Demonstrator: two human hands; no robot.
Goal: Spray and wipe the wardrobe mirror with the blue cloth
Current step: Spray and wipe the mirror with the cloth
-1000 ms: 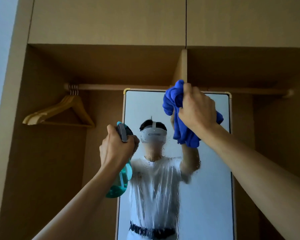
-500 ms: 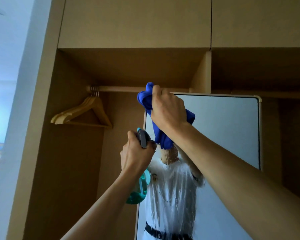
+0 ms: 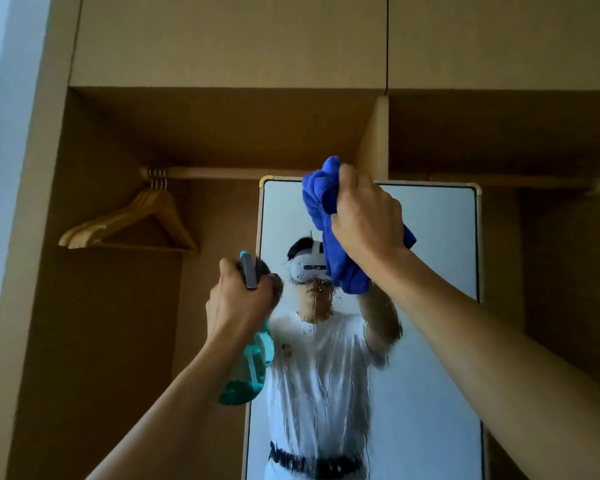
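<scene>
Head camera, looking up into the wardrobe. The right hand is up in the upper centre of the frame, fingers curled tight round a bunched blue cloth. It holds that cloth against the mirror, right at the top edge and a little left of the glass's middle. One lump of cloth bulges above the fist and over the mirror's pale frame. The rest hangs below the wrist, where it meets its own reflection.

Down at centre-left, the left hand is a full fist wrapped round the head of the spray bottle, a grey lever poking out above the knuckles. The bottle's teal body hangs below the hand, across the mirror's left edge, with liquid sitting in its bottom part.

The mirror itself is tall, with rounded corners, and fills the lower centre and right. Droplets and long wet streaks run down its middle and lower glass, right over the reflection of a person in a white shirt.

In the upper left, a bunch of wooden hangers hangs from the rail, well apart from both hands. Closed cupboard doors span the top of the frame.
</scene>
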